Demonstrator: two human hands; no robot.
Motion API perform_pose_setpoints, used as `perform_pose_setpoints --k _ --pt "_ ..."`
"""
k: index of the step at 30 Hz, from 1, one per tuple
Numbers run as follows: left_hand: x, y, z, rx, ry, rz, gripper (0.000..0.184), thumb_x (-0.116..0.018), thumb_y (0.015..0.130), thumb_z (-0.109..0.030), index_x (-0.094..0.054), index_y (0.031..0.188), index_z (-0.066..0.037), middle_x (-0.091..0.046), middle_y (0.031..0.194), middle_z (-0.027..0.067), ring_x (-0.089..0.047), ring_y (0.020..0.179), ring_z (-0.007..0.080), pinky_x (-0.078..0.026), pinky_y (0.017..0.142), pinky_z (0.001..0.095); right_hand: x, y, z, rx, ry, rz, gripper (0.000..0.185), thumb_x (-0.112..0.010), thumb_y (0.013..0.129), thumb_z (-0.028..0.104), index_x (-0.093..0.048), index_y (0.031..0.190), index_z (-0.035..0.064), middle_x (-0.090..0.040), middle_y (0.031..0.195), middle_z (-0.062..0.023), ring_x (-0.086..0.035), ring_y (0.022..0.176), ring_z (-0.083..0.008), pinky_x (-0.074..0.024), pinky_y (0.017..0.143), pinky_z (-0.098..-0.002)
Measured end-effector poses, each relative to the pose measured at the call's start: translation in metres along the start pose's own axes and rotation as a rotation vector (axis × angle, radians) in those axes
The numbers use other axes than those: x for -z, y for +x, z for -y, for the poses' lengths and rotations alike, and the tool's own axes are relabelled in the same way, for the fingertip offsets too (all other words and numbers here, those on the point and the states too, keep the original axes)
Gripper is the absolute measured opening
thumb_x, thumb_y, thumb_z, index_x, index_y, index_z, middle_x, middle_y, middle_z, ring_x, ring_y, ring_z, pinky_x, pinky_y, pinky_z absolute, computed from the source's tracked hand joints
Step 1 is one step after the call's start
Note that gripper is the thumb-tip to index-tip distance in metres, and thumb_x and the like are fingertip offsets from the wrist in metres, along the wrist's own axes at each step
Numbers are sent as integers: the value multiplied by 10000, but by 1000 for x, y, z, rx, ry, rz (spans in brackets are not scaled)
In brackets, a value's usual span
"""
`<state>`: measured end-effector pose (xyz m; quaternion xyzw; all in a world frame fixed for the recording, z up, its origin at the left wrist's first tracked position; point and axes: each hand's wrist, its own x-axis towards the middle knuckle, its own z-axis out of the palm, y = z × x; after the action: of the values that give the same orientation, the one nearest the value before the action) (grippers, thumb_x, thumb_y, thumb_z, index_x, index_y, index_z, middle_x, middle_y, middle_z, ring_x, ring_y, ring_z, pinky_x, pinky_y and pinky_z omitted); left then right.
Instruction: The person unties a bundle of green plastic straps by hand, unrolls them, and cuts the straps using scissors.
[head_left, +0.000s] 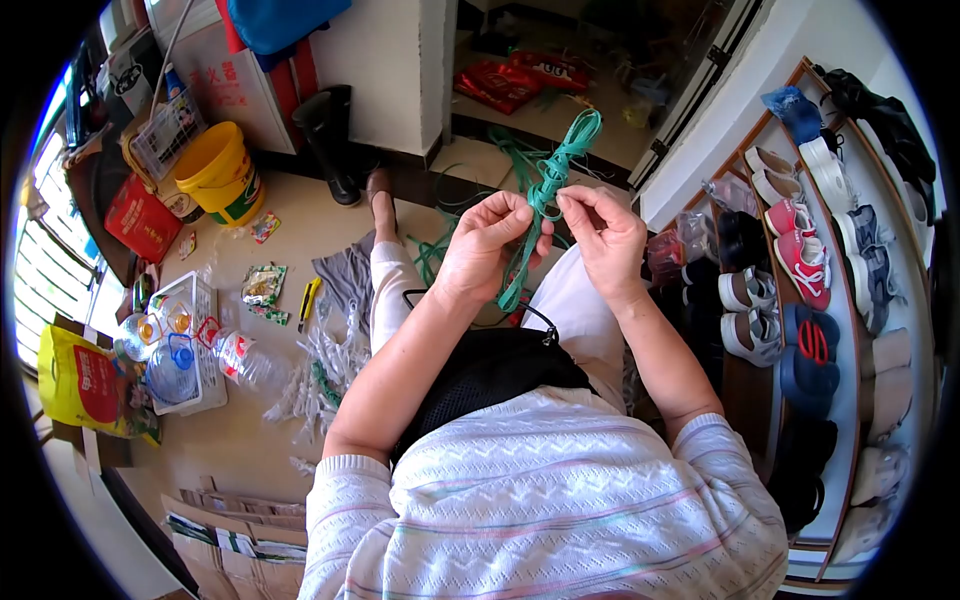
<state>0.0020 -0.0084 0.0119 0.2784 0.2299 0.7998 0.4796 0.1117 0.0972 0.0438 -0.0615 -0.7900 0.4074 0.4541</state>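
A bundle of green plastic twine [552,178], wound and knotted round its middle with a loop at the top, is held up in front of me. My left hand [490,235] grips the bundle from the left, thumb pressed against it. On the other side my right hand [605,235] pinches at the wrapped part, thumb and forefinger together; any strand between them is too fine to make out for sure. Loose green strands hang below the hands and trail onto the floor. A black bag [490,365] lies across my lap.
Shoes fill a rack [765,375] on the right. To the left stand a yellow bucket [222,175], a white basket [190,385] of plastic bottles and a yellow utility knife [309,300]. Flattened cardboard [240,565] lies at lower left. Black boots [330,140] stand by the doorway.
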Motion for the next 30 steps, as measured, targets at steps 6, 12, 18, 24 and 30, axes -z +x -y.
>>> perform_pose_setpoints --k 6,12,18,24,30 --pt "1 0 -1 1 6 24 102 -542 887 -144 -528 857 -47 -614 800 105 -584 651 180 -450 510 265 2 0 6 -143 223 103 98 -613 843 73 -622 883 -16 -598 721 -12 -550 618 -68 -439 562 -181" --pt "2 3 3 -77 107 30 89 -546 883 -117 -520 866 -34 -617 802 105 -588 653 176 -471 538 265 4 6 3 -535 527 119 173 -646 832 177 -613 838 7 -582 680 -19 -474 509 -41 -372 450 -177" --pt "3 3 3 -199 390 -9 89 -545 884 -102 -512 873 -20 -618 796 96 -595 665 153 -488 579 261 2 7 3 -644 711 61 156 -655 822 166 -596 834 22 -565 657 -11 -461 497 -41 -358 421 -183" --pt "-7 1 9 -130 187 -70 86 -539 887 -98 -513 874 -17 -611 772 85 -598 657 146 -490 592 242 -10 0 -1 -336 504 -31 100 -647 815 92 -568 793 33 -544 650 11 -490 526 -42 -387 437 -191" --pt "2 4 21 -185 299 -114 99 -562 876 -109 -518 842 -27 -604 759 78 -591 630 148 -480 578 234 -13 -9 -6 -91 13 -73 97 -629 804 40 -550 752 22 -540 643 13 -494 532 -48 -406 485 -196"
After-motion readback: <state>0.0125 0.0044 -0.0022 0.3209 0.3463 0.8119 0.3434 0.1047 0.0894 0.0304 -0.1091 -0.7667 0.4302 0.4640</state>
